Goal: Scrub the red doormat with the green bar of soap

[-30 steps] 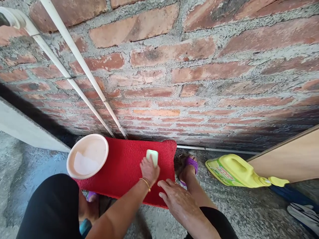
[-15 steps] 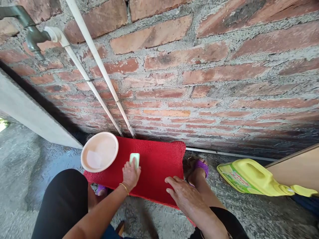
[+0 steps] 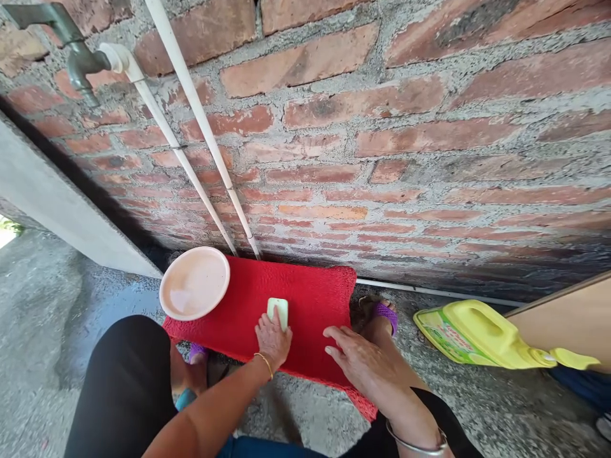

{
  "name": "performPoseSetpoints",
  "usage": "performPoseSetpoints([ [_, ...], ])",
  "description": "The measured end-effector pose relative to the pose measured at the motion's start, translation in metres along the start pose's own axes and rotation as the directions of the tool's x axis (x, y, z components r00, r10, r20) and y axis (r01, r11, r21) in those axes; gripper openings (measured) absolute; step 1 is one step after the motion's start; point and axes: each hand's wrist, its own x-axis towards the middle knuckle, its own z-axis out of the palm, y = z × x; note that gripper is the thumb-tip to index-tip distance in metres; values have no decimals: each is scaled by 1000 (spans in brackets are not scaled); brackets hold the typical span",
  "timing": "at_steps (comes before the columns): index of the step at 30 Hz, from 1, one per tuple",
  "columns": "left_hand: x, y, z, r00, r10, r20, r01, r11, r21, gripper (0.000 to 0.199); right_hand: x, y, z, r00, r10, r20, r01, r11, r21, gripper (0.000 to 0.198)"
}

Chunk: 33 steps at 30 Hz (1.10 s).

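My left hand (image 3: 274, 337) grips a pale green oblong block (image 3: 279, 310) with rounded corners, its index finger lying along the top. Whether this is a soap bar or a scrubbing brush I cannot tell. The block rests against the red textured cloth (image 3: 310, 305), around the middle of its spread surface. Over the cloth's right side is my right hand (image 3: 360, 359), fingers apart and holding nothing. A pink basin (image 3: 195, 283) stands on the cloth's left end; it appears to hold some water.
A yellow detergent jug (image 3: 470, 334) lies on the concrete floor at right. Behind the cloth rises a brick wall (image 3: 324, 146) with white pipes (image 3: 205, 133) and a tap (image 3: 79, 60). A pale slab (image 3: 71, 197) leans at left. Feet in purple slippers (image 3: 386, 316) flank the cloth.
My left hand has slid to the right over the red cloth with the pale green block. The right hand stays open near the cloth's right side. The view has shifted slightly.
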Motion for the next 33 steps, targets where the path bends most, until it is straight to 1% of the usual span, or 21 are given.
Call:
performPoseSetpoints([
  [1, -10, 18, 2, 998, 57, 36, -56, 998, -23, 65, 0, -1, -1, 1000, 8, 10, -8, 1000, 0, 31],
  [2, -21, 35, 3, 986, 134, 96, -128, 990, -59, 67, 1, -1, -2, 1000, 14, 21, -14, 1000, 1, 30],
  [3, -32, 51, 5, 960, 224, 167, -209, 972, -106, 67, 2, -1, -2, 999, 19, 30, -19, 1000, 2, 30],
  [4, -44, 65, 7, 917, 317, 243, -285, 945, -160, 66, 2, -1, -2, 999, 23, 34, -24, 1000, 2, 30],
  [5, -55, 76, 8, 861, 404, 308, -350, 912, -216, 66, 3, 1, -1, 999, 23, 33, -23, 1000, 3, 31],
  [7, -72, 86, 8, 771, 525, 361, -431, 847, -312, 68, 5, 6, 3, 1000, 12, 18, -13, 1000, 13, 34],
  [8, -76, 85, 6, 745, 551, 375, -442, 830, -340, 70, 5, 9, 5, 1000, 1, 9, -1, 1000, 20, 35],
  [9, -77, 78, 2, 739, 552, 385, -437, 829, -349, 72, 6, 11, 8, 1000, -13, 5, 13, 1000, 27, 36],
  [10, -75, 67, -2, 748, 534, 394, -420, 841, -341, 74, 6, 13, 10, 1000, -27, -1, 27, 999, 31, 35],
  [11, -70, 51, -8, 771, 496, 400, -391, 864, -317, 76, 6, 14, 12, 999, -39, -11, 39, 999, 29, 34],
  [12, -64, 32, -14, 804, 444, 396, -356, 892, -278, 77, 6, 14, 13, 999, -48, -21, 49, 999, 20, 32],
  [13, -57, 10, -21, 837, 393, 381, -323, 917, -235, 79, 6, 13, 14, 998, -56, -29, 56, 998, 5, 32],
  [15, -42, -37, -33, 910, 254, 328, -215, 965, -151, 80, 5, 8, 13, 997, -69, -40, 68, 997, -28, 30],
  [17, -31, -83, -43, 958, 110, 266, -93, 993, -74, 77, 4, 2, 12, 995, -92, -45, 90, 995, -49, 29],
  [18, -27, -104, -46, 970, 38, 242, -28, 999, -43, 74, 4, -1, 12, 994, -103, -47, 100, 993, -60, 28],
  [21, -20, -153, -50, 978, -107, 177, 110, 994, -3, 69, 5, -9, 14, 992, -120, -43, 115, 989, -90, 27],
  [24, -17, -181, -49, 965, -226, 136, 227, 974, 10, 66, 7, -12, 18, 988, -138, -65, 133, 988, -81, 26],
  [26, -15, -192, -48, 945, -297, 135, 298, 955, 13, 65, 8, -13, 21, 984, -159, -85, 153, 986, -66, 26],
  [28, -13, -199, -49, 927, -345, 150, 346, 938, 19, 64, 8, -14, 22, 985, -161, -62, 157, 985, -69, 27],
  [31, -8, -206, -51, 902, -389, 185, 391, 920, 29, 64, 9, -14, 23, 990, -139, -2, 138, 986, -89, 28],
  [33, -5, -208, -53, 894, -400, 199, 404, 915, 25, 63, 9, -13, 25, 991, -131, 13, 131, 987, -88, 28],
])
